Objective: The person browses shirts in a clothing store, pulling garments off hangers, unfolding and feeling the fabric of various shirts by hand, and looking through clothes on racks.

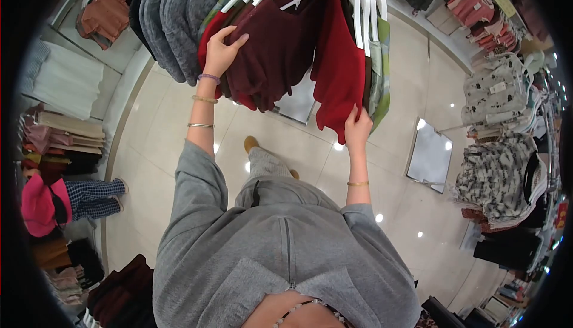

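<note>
A maroon knit top hangs from a white hanger on the rack in front of me. My left hand is at its left edge, thumb and index finger showing against the cloth and the other fingers mostly hidden. Right of it, a bright red top hangs from another white hanger. My right hand pinches the lower edge of this red top. Between the two tops there is a gap through which the floor shows.
Grey tops hang left of my left hand; a green garment hangs beyond the red one. A tilted mirror stands on the floor at right. Patterned tops line the right side. A person in pink is at left.
</note>
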Demonstrator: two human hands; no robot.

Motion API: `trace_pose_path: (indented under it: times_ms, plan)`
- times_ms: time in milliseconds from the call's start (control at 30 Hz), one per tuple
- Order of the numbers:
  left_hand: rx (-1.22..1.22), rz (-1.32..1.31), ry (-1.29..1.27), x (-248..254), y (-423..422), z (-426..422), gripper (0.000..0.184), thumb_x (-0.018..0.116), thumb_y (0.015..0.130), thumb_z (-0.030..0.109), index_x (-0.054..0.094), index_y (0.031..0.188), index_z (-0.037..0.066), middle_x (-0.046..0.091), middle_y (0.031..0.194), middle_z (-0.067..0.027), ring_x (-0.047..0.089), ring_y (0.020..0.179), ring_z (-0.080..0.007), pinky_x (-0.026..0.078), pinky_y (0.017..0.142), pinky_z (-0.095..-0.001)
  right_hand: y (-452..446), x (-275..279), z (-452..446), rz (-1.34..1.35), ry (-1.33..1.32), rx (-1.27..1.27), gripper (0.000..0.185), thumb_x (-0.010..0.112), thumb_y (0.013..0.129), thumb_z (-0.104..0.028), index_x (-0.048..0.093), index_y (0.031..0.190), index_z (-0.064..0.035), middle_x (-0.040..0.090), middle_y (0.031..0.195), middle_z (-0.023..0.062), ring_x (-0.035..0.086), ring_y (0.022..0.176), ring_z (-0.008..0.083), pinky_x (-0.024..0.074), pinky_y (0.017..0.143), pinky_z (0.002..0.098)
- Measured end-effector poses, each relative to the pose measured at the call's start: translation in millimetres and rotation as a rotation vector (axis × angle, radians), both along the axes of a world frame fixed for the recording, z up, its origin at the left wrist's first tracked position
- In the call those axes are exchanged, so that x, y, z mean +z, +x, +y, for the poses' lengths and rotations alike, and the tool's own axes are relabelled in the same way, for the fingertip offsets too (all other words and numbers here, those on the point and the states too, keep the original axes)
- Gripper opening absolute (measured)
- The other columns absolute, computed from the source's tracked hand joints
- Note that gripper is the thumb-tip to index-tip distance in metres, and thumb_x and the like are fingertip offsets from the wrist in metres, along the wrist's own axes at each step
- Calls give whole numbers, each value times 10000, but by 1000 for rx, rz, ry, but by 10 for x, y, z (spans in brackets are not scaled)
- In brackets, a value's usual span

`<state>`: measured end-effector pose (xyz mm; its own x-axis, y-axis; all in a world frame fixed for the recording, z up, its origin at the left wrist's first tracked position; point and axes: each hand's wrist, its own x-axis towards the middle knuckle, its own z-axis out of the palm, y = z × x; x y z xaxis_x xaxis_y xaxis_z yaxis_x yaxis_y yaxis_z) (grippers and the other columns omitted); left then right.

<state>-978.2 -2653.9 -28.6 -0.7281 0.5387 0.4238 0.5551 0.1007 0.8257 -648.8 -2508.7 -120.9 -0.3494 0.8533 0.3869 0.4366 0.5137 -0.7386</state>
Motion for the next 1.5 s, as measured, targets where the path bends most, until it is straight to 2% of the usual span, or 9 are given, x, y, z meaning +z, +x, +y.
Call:
trace_pose_path:
  times_ms: [200,267,733,933,1000,1133,1333,1400,1500]
  plan:
    - [256,423,13,-28,837,210,229,661,773,148,598,929,-7,599,904,-158,583,844,-331,465,752,-368,-43,-18,-58,-3,-10,11,168,517,830,-85,601,881,50,607,792,245,587,730,410,465,650,437]
    - [298,498,2,-71,1191,354,209,622,785,147,572,944,20,565,939,-145,530,904,-339,388,863,-417,-81,-10,-87,0,-26,23,168,516,835,-89,601,877,49,607,786,245,587,723,411,465,644,435]
    - [297,310,31,-156,1344,429,230,590,817,156,578,995,10,557,1058,-174,566,922,-366,471,776,-404,-159,112,-204,13,-71,88,187,528,858,-122,600,873,50,609,774,245,600,717,383,460,633,402]
    - [291,338,41,-188,1395,545,229,598,794,134,566,998,35,553,1044,-159,565,892,-357,468,766,-408,216,985,-76,-42,-303,770,248,592,856,-185,613,1009,9,634,914,134,604,812,216,473,721,314]
    - [278,343,43,-170,1413,552,224,596,799,130,564,997,30,555,1032,-156,564,886,-357,467,761,-406,187,1432,22,321,-535,635,270,600,858,-191,608,1059,-11,610,1018,101,584,879,183,477,739,300]
    - [264,377,40,-164,1452,578,216,582,817,137,559,1000,26,535,1044,-154,561,887,-353,466,746,-402,-229,1651,458,383,-38,211,332,616,833,-168,566,1101,22,589,1001,103,562,898,158,477,726,293]
    - [-280,72,-115,-533,1723,216,602,577,778,77,312,1319,78,410,1152,-252,466,1025,-438,428,841,-439,-879,1294,935,309,-87,292,368,598,752,-137,556,1071,39,587,949,119,553,816,167,460,684,298]
    - [-382,-230,-243,-634,1912,-49,614,602,773,105,330,1322,57,454,1103,-219,523,968,-331,445,827,-363,-946,1384,983,346,-80,291,320,573,737,-114,562,1005,60,579,857,97,525,721,142,437,642,284]
    - [-435,-253,-247,-637,1933,-191,481,618,791,129,444,1228,29,496,1054,-161,564,873,-247,456,783,-319,-970,1516,1010,513,-135,310,251,565,769,-105,563,964,53,557,771,37,487,653,107,413,616,257]
